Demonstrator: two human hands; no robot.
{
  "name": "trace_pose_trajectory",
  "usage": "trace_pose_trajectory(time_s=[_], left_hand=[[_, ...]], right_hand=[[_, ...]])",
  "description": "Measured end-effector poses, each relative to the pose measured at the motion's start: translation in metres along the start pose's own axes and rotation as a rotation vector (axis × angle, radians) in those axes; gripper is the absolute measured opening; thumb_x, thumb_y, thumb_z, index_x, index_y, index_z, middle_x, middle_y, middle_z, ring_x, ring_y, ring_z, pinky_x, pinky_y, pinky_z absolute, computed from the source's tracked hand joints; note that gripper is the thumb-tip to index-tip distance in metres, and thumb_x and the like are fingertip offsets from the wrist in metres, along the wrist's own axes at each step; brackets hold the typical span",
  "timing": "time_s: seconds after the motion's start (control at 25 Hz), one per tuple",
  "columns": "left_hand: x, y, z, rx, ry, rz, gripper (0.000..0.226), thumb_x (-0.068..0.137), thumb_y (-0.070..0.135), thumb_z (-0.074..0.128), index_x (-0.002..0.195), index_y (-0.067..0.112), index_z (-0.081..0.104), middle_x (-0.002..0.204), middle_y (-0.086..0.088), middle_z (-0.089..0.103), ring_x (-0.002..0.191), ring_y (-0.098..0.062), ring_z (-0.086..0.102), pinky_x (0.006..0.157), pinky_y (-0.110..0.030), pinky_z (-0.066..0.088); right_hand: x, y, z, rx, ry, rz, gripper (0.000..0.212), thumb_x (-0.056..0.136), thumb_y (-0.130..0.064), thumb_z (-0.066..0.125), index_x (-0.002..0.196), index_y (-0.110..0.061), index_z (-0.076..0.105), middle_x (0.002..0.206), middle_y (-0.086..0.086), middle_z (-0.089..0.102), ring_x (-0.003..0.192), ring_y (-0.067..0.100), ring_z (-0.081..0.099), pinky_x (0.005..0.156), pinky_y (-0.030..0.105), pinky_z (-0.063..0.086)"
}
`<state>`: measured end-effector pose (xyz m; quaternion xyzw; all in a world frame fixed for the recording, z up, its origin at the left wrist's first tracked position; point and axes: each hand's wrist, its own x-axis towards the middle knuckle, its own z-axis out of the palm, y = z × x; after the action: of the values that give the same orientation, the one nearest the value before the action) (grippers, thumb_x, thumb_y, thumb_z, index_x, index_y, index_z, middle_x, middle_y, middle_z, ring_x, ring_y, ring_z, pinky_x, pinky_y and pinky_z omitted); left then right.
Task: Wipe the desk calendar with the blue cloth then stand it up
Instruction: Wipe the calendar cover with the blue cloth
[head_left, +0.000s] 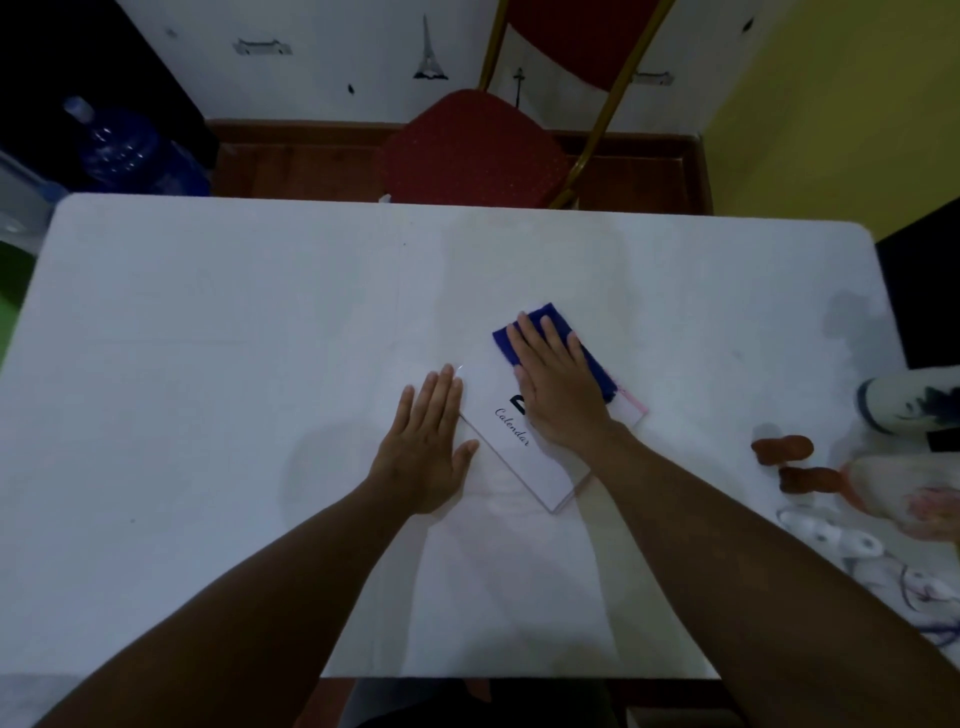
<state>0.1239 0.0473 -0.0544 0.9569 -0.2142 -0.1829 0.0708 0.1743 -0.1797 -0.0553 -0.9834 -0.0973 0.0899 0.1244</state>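
We press the blue cloth (550, 332) flat under our open right hand (558, 387) on the desk calendar (524, 457), lying mid-table (208, 338); our left hand (428, 447), fingers spread, seems to steady its edge.

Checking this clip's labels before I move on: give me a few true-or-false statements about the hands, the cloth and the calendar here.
1. The calendar lies flat on the table. True.
2. The right hand presses the blue cloth onto the calendar. True.
3. The left hand holds the cloth. False: it lies flat, palm down, at the calendar's left edge, with no cloth under it.
4. The calendar already stands upright. False: it is lying down, its cover facing up.
5. A red chair stands at the far side of the table. True.
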Motion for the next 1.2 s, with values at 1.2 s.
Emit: trace_pose_trajectory(time_s=[1.2], left_hand=[[0.000, 0.000, -0.001, -0.040, -0.006, 0.010, 0.080, 0.100, 0.056, 0.012, 0.159, 0.007, -0.011, 0.168, -0.013, -0.019, 0.155, -0.028, -0.018, 0.127, -0.051, 0.002]], right_hand=[[-0.074, 0.029, -0.001, 0.063, -0.139, -0.490, 0.055, 0.105, -0.025, 0.039, 0.159, -0.023, 0.033, 0.168, -0.006, 0.025, 0.157, 0.015, 0.012, 0.128, 0.039, 0.006]])
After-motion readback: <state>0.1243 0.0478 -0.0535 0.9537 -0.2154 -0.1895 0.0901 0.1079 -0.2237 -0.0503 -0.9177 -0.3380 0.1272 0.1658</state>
